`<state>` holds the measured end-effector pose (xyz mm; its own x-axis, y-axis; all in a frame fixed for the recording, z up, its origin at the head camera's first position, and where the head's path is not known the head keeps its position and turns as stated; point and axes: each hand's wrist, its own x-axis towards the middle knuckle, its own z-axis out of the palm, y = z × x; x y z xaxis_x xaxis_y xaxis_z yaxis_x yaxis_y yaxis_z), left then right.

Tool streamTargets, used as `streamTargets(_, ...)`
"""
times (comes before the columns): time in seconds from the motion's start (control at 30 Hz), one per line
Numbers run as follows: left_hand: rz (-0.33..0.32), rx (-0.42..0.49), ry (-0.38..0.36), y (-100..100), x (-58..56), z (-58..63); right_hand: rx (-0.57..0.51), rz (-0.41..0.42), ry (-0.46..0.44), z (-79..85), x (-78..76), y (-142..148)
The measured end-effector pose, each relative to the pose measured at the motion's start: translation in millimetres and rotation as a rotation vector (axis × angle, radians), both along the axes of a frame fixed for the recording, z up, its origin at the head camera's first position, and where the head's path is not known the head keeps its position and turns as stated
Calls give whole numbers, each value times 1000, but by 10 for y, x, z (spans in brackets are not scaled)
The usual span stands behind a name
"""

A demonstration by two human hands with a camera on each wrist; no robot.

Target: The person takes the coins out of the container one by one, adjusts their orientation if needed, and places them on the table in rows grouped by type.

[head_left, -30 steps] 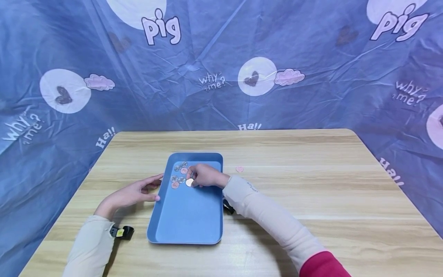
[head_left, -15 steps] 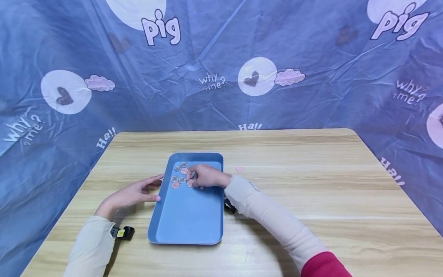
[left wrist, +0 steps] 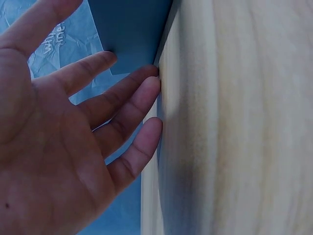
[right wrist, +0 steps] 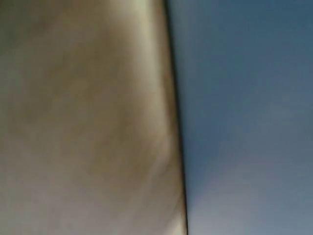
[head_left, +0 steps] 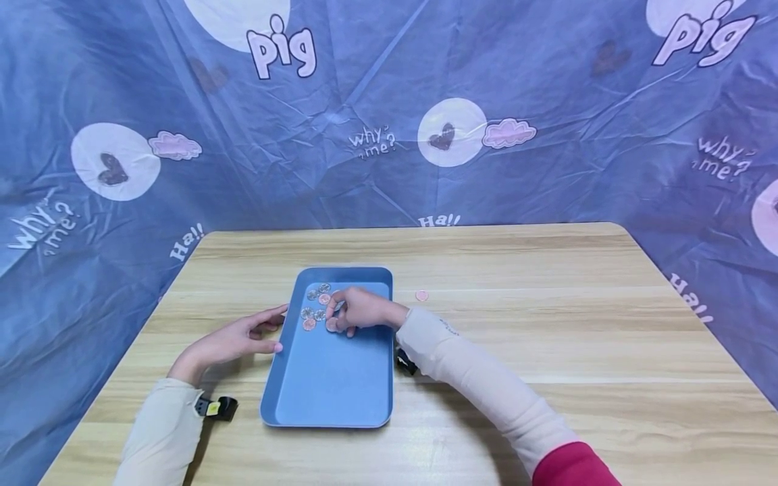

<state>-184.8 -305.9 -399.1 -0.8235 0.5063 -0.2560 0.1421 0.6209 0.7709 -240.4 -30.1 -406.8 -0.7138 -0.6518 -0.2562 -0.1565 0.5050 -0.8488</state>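
1. Head view: the right hand lay inside the far end of the blue tray, fingers curled down onto a coin among a cluster of coins; whether it pinched the coin could not be told. The left hand rested flat, fingers straight, against the tray's left rim. One pink coin lay apart on the wooden table.
2. Left wrist view: relaxed fingers touched the table.
3. Right wrist view: only blurred table edge and blue.
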Motion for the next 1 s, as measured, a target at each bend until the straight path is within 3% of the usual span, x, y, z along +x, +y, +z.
streamTargets(0.53, -3, -11, 2, -5, 4, -4, -89, -41, -68, 230, 80, 119)
streamTargets(1.0, -6, -9, 10, -7, 4, -3, -183, -36, -114, 436, 18, 408)
